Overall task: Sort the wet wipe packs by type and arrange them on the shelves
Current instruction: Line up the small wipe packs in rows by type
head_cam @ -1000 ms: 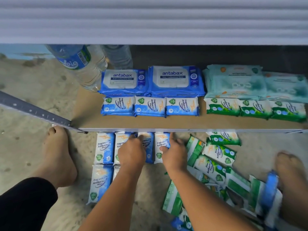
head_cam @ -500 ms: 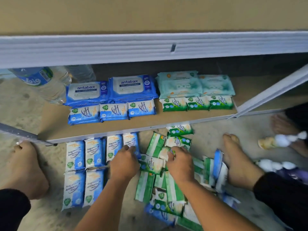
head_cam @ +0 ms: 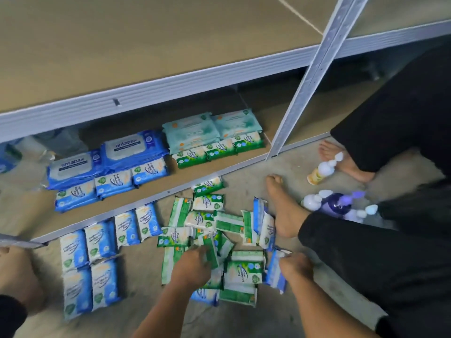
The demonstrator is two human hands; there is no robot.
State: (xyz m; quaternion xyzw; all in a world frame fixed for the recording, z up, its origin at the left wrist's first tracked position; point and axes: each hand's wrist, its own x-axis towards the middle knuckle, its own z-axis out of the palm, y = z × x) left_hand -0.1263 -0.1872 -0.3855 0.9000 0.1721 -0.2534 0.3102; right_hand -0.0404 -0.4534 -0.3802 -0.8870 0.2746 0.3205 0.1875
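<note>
Green pack [head_cam: 211,252] now gripped by left hand [head_cam: 192,267], right hand [head_cam: 296,267] now pinching blue pack [head_cam: 274,274]

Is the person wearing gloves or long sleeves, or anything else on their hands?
No gloves. The left hand and right hand are bare. The left forearm and right forearm are bare too, right down to the picture's bottom edge, so no sleeve shows. I see no watch, bracelet or ring, though the fingers are a bit blurry.
</note>
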